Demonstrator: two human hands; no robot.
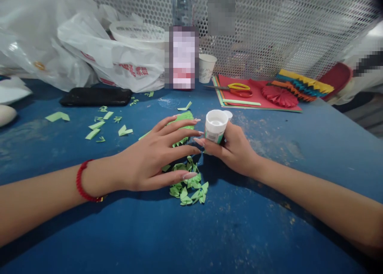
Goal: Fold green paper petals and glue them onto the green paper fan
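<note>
My right hand is wrapped round a small white plastic bottle with a barcode and a green-edged label. Its round white end faces up toward me, and a white disc-like part shows behind it. With fingers spread, my left hand hovers just left of the bottle, holding nothing. Behind and partly under those fingers lies a light green pleated paper, largely hidden. Nearer to me, below the left fingers, is a heap of folded green paper cuttings on the blue table.
More green scraps and a black phone lie at left, before white plastic bags. At back stand a lit screen and a paper cup. Scissors and a pleated red fan rest on coloured paper sheets at right.
</note>
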